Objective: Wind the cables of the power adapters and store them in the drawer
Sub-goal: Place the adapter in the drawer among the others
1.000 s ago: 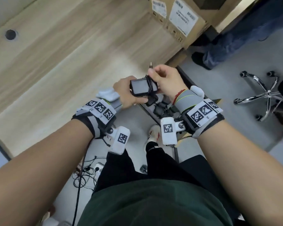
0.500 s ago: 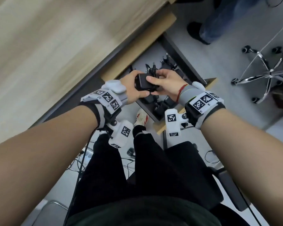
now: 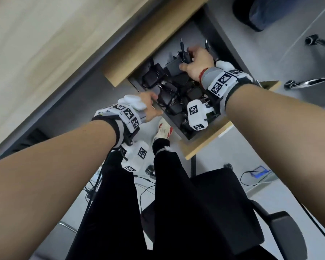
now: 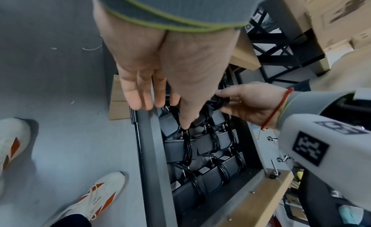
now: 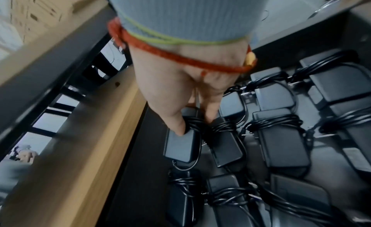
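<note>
The drawer (image 3: 212,136) stands pulled out under the desk, with several black power adapters (image 3: 152,76) lying in it, each wrapped in its own cable. My right hand (image 3: 188,58) grips one wound adapter (image 3: 174,67) over the drawer's far end. In the right wrist view the thumb and fingers of my right hand (image 5: 193,125) pinch that adapter (image 5: 180,146) at its cable wraps, just above the others (image 5: 281,143). My left hand (image 3: 154,104) holds nothing. Its straight fingers (image 4: 140,102) touch the drawer's dark side wall (image 4: 148,151).
The wooden desk top (image 3: 45,53) runs along the upper left above the drawer. A black chair seat (image 3: 214,203) is behind my legs. A chrome chair base (image 3: 317,79) and another person's foot (image 3: 255,14) are on the floor to the right. Cables (image 3: 94,190) lie below.
Both hands held the wound adapter in front of the desk, then came down to the drawer. My left hand let go and moved to the drawer's side; my right hand carried the adapter in.
</note>
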`<action>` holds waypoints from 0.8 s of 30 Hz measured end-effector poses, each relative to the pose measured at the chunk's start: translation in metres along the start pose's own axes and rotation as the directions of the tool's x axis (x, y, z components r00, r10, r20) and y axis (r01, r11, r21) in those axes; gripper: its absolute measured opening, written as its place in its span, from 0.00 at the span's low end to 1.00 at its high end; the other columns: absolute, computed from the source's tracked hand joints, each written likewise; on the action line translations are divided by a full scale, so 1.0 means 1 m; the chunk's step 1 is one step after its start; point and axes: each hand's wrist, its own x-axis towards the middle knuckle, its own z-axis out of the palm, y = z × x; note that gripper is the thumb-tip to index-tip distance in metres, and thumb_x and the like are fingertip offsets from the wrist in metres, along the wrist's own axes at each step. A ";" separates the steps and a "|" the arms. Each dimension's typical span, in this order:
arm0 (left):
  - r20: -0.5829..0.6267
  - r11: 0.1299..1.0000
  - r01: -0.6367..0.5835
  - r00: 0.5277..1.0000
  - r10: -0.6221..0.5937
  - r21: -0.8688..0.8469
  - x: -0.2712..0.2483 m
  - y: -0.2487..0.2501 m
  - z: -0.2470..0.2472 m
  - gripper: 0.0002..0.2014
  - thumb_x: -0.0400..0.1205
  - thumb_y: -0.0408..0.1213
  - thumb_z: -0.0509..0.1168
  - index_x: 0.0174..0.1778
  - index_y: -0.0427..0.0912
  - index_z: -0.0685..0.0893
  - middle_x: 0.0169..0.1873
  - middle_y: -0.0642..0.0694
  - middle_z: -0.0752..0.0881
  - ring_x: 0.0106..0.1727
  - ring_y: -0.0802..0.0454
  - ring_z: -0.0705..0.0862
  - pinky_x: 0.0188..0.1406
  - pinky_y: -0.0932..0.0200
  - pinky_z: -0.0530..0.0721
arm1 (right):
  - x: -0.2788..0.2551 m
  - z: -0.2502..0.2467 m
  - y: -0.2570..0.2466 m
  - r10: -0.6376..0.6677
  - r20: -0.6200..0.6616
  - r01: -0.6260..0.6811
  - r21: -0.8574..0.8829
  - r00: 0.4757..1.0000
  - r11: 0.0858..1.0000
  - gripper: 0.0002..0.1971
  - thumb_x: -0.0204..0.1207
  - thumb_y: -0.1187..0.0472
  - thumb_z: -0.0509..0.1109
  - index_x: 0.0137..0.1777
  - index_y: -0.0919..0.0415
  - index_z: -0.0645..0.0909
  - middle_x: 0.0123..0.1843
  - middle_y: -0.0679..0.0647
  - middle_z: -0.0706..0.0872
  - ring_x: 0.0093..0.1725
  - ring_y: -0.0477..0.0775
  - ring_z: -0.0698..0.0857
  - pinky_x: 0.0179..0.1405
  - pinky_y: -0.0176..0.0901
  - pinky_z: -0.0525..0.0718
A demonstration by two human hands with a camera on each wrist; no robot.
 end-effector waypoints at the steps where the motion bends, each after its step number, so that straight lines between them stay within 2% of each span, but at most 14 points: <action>1: 0.017 1.000 0.009 1.000 -0.009 0.000 0.004 0.001 0.000 0.29 0.78 0.48 0.73 0.73 0.44 0.75 0.56 0.49 0.83 0.52 0.49 0.82 0.52 0.58 0.78 | 0.005 0.002 -0.003 -0.021 -0.003 0.021 -0.034 1.000 0.999 0.31 0.75 0.54 0.77 0.76 0.56 0.71 0.74 0.56 0.79 0.72 0.56 0.78 0.69 0.39 0.73; 4: 0.061 0.999 0.038 0.997 -0.040 0.025 0.022 0.004 -0.001 0.30 0.79 0.47 0.72 0.76 0.42 0.73 0.61 0.44 0.83 0.58 0.43 0.84 0.61 0.53 0.81 | 0.027 0.012 -0.007 -0.036 -0.011 0.035 -0.071 0.999 0.997 0.31 0.76 0.53 0.76 0.77 0.55 0.70 0.75 0.57 0.77 0.73 0.57 0.78 0.69 0.39 0.74; 6: 0.063 0.997 0.049 0.997 -0.053 0.067 0.030 0.002 0.000 0.29 0.78 0.48 0.73 0.75 0.45 0.74 0.62 0.43 0.83 0.59 0.42 0.84 0.63 0.48 0.82 | 0.037 0.019 -0.006 -0.026 -0.009 0.025 -0.080 1.000 0.996 0.31 0.77 0.52 0.75 0.78 0.54 0.69 0.75 0.57 0.77 0.72 0.56 0.78 0.67 0.38 0.75; 9: 0.068 0.994 0.056 0.996 -0.063 0.098 0.038 0.000 -0.001 0.28 0.78 0.47 0.73 0.73 0.47 0.75 0.60 0.44 0.84 0.57 0.43 0.84 0.62 0.48 0.82 | 0.048 0.023 -0.007 -0.034 -0.019 0.030 -0.142 0.999 0.989 0.31 0.77 0.51 0.74 0.78 0.56 0.69 0.72 0.58 0.80 0.69 0.58 0.81 0.65 0.40 0.78; 12: 0.082 0.988 0.053 0.994 -0.066 0.147 0.042 0.001 -0.001 0.27 0.79 0.48 0.72 0.73 0.47 0.75 0.60 0.44 0.84 0.58 0.43 0.84 0.60 0.50 0.82 | 0.058 0.025 -0.010 -0.040 -0.005 0.037 -0.289 0.999 0.957 0.32 0.76 0.48 0.75 0.76 0.60 0.71 0.69 0.59 0.82 0.67 0.61 0.83 0.65 0.50 0.83; 16: 0.060 0.986 0.048 0.997 -0.058 0.157 0.047 0.000 0.002 0.27 0.78 0.51 0.71 0.72 0.47 0.76 0.58 0.42 0.84 0.57 0.42 0.84 0.50 0.56 0.79 | 0.063 0.027 -0.013 -0.048 0.019 0.051 -0.374 0.999 0.926 0.31 0.78 0.48 0.73 0.77 0.54 0.68 0.69 0.59 0.83 0.66 0.63 0.83 0.59 0.48 0.82; 18: 0.058 0.987 0.048 0.997 -0.058 0.155 0.050 -0.001 0.002 0.27 0.78 0.52 0.71 0.71 0.47 0.76 0.58 0.42 0.84 0.57 0.42 0.83 0.50 0.56 0.79 | 0.064 0.029 -0.012 -0.044 0.021 0.048 -0.409 0.999 0.911 0.30 0.78 0.46 0.73 0.76 0.55 0.69 0.67 0.60 0.83 0.64 0.64 0.84 0.55 0.48 0.81; 21: 0.034 0.987 0.050 0.998 -0.056 0.153 0.053 -0.003 0.007 0.26 0.76 0.52 0.72 0.68 0.48 0.78 0.56 0.41 0.84 0.55 0.43 0.83 0.50 0.54 0.81 | 0.065 0.032 -0.005 -0.017 0.019 0.023 -0.394 1.000 0.919 0.30 0.76 0.42 0.73 0.72 0.57 0.72 0.64 0.59 0.85 0.62 0.63 0.85 0.60 0.53 0.84; 24: 0.023 0.985 0.058 0.998 -0.063 0.161 0.055 -0.004 0.010 0.25 0.75 0.51 0.72 0.67 0.48 0.78 0.60 0.40 0.81 0.56 0.44 0.82 0.52 0.53 0.81 | 0.063 0.034 0.000 -0.010 0.011 0.014 -0.354 1.000 0.935 0.31 0.75 0.40 0.73 0.71 0.57 0.75 0.65 0.57 0.85 0.65 0.60 0.84 0.62 0.51 0.84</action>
